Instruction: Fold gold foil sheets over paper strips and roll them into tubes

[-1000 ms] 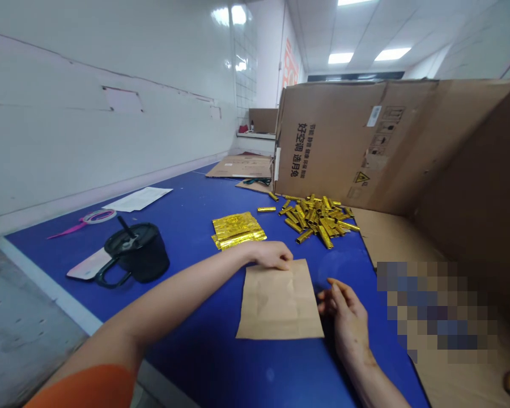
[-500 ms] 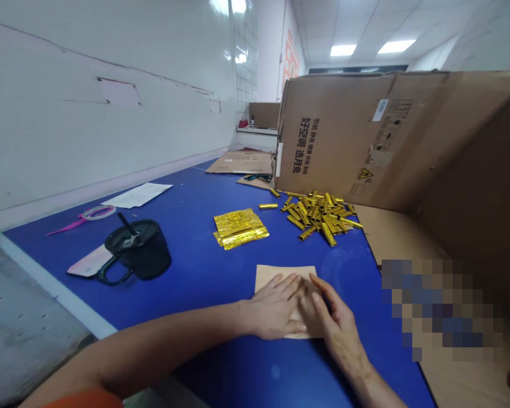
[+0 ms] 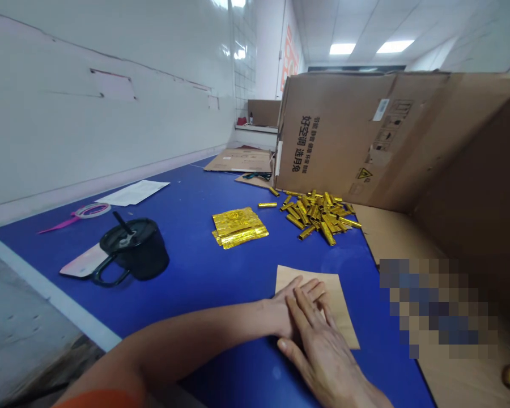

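A pale tan square sheet (image 3: 344, 311) lies on the blue table in front of me, turned slightly askew. Over its left part is my left hand (image 3: 295, 303), fingers stretched out to the right. My right hand (image 3: 318, 340) rests across the left one, its fingers extended over the left palm. Whether anything small lies between the two hands is hidden. Beyond them sits a small stack of gold foil sheets (image 3: 240, 226). To its right, several gold foil tubes (image 3: 318, 212) are heaped against a carton.
A big cardboard carton (image 3: 335, 136) stands along the table's right side. On the left are a dark mug (image 3: 140, 249), a phone-like flat object (image 3: 83, 262), a tape roll with a pink strip (image 3: 91, 211) and white paper (image 3: 134, 192). Flat cardboard (image 3: 240, 160) lies farther back.
My right hand has moved from beside the sheet onto my left hand. The sheet has shifted right and turned a little; my left hand has moved slightly right and changed its pose.
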{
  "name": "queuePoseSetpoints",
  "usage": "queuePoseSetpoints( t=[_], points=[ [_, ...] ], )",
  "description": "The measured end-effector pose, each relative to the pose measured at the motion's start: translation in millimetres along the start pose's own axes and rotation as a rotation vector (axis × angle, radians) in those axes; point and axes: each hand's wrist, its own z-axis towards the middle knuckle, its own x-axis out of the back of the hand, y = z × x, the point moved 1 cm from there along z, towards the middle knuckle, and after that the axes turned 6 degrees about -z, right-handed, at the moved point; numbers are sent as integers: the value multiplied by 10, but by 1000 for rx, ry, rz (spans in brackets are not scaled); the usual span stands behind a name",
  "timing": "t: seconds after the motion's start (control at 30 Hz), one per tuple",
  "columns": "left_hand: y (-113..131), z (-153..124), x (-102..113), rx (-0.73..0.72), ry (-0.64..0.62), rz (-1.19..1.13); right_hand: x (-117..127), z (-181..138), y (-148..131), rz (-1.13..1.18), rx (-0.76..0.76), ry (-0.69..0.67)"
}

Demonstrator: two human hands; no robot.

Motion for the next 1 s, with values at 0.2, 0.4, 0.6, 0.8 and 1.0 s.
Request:
queuePoseSetpoints(
  t=[0.2, 0.4, 0.6, 0.8, 1.0],
  points=[
    [43, -29, 158, -21, -23, -56, -106, 109, 144, 63, -13, 61],
    [85, -24, 246, -60, 74, -104, -216, 207, 394, 73, -98, 58],
    [75, -66, 237, -30, 64, -159, -240, 180, 383, 62, -93, 78],
    [21, -115, 205, 30, 34, -248, -211, 203, 358, -5, -99, 46],
    [-181, -434, 161, 219, -14, -288, -224, 212, 345, -116, -134, -1]
  ],
)
